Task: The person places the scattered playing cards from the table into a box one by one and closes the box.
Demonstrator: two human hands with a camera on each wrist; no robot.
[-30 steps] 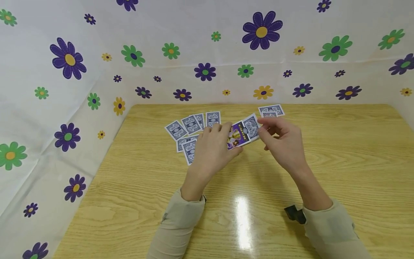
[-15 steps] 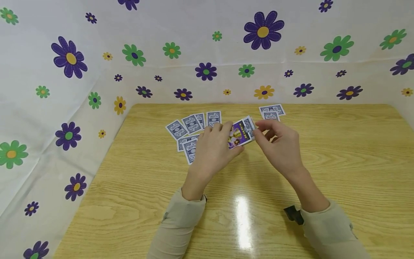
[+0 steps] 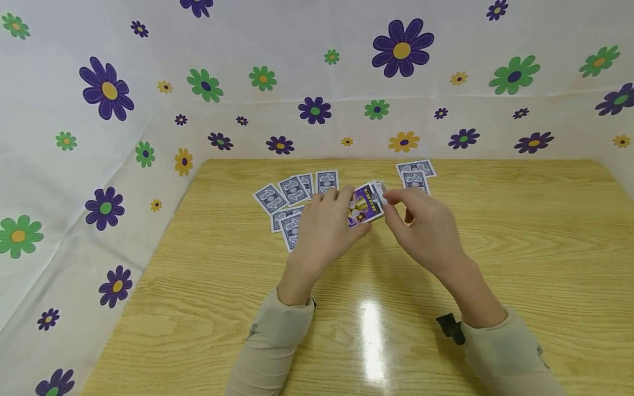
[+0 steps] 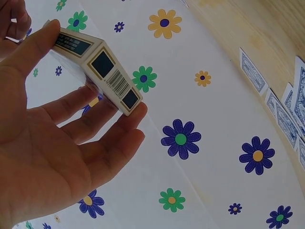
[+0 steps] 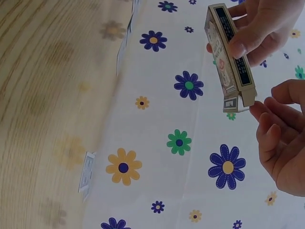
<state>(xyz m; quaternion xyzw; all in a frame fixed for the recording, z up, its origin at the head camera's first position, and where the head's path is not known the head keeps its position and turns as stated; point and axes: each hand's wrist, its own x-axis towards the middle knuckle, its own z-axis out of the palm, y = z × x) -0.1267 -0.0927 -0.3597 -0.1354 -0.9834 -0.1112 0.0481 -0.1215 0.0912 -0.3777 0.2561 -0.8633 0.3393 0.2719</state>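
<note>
My left hand point(image 3: 324, 228) grips a small card box point(image 3: 361, 206) over the table, thumb along one edge and fingers under the opposite one. Its purple face with a gold trophy shows in the head view; the left wrist view shows the barcode end point(image 4: 116, 82). At the other end, a sliver of a blue-backed playing card point(image 3: 378, 191) and white flaps show at the box's mouth. My right hand point(image 3: 428, 228) is right there, fingers loosely bent; in the right wrist view a fingertip point(image 5: 257, 109) meets the end flap point(image 5: 248, 97).
Several playing cards point(image 3: 269, 198) lie face down left of my left hand. Two more cards point(image 3: 415, 168) overlap behind my right hand. A white cloth point(image 3: 247, 44) with printed flowers rises behind the wooden table point(image 3: 198, 275) and along its left side.
The card sticking out of the box has gone almost wholly inside. My right hand has moved left with it, up to the box's mouth. My left hand has kept its place.
</note>
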